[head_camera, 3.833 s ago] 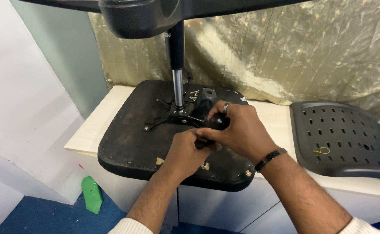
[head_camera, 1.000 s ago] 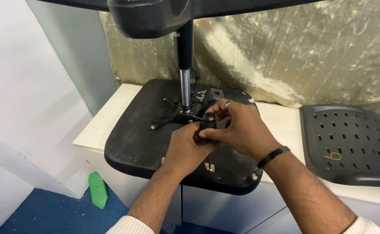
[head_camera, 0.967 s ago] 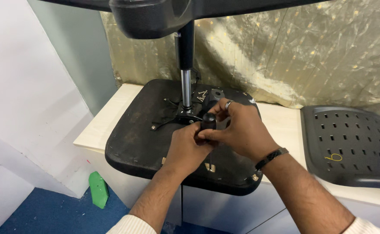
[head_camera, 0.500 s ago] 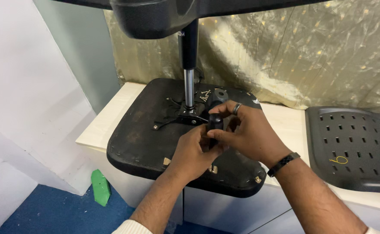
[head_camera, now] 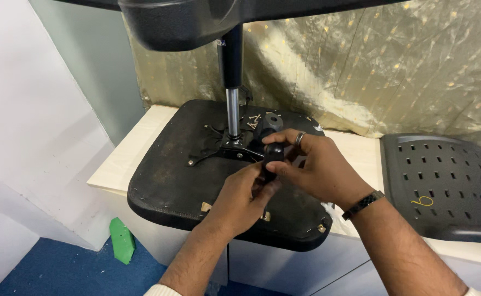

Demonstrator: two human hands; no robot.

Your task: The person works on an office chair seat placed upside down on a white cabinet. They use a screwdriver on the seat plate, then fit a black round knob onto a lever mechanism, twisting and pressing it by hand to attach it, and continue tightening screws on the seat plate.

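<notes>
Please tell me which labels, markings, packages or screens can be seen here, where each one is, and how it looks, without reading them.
Small white label: near the top of the black column, rectangular, too small to make out.
White hand-drawn marks: on the underside of the black upturned seat pad, beside the chrome shaft.
Yellow hand-drawn mark: on the dark grey perforated plastic shell at the right.
No packages or screens in view.

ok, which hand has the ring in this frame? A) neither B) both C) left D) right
D: a silver ring sits on a finger of the right hand, which also has a dark wristband; the left hand shows none.
</notes>
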